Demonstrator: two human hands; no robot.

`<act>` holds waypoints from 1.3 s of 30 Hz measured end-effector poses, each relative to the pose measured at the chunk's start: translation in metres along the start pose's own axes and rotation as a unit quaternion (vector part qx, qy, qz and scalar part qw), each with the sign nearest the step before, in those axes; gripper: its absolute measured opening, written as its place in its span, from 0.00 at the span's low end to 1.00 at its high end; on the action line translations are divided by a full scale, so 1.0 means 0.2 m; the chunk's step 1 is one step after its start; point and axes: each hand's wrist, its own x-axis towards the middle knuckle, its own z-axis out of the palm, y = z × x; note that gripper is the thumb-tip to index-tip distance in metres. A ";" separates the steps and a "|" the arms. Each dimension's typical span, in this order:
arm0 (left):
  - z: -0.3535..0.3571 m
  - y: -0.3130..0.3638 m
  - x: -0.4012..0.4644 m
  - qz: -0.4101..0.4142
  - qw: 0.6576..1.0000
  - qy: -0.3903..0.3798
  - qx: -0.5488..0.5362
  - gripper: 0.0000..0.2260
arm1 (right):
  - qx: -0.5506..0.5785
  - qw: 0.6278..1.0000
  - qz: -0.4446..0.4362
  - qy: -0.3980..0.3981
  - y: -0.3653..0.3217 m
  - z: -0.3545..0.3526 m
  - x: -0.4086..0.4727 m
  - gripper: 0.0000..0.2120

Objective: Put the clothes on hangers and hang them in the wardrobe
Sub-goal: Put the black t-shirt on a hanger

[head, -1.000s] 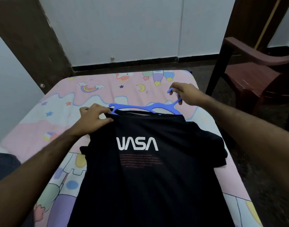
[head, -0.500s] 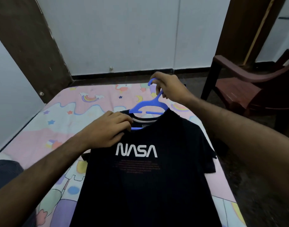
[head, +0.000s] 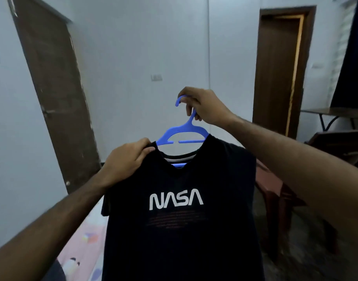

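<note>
Head view
Shirt: the black NASA T-shirt (head: 180, 209) hangs in mid-air at centre, above the near bed (head: 80, 246), print facing the camera.
Hanger: the blue hanger (head: 182, 132) sits inside the collar, hook up, bar running left-right.
Right hand (head: 206, 108): fingers curled round the hanger neck.
Left hand (head: 127, 161): pinches the shirt's left shoulder.
Long axis: shirt hangs vertical.
Progress: shirt appears hangered; carrying it to a wardrobe, not identifiable here, remains.

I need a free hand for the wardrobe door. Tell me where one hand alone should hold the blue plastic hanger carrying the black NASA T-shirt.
Take the blue plastic hanger by its neck just below the hook, coming from the right side, where the right hand already pinches it. That stem sits over the middle, so the black NASA T-shirt should hang level, and the hook's open end stays free. The left hand at the shoulder can probably let go.
</note>
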 end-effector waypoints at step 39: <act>-0.92 2.24 2.75 0.109 0.971 0.123 -0.175 0.09 | -0.215 0.945 0.175 0.173 0.32 -3.63 0.33 0.10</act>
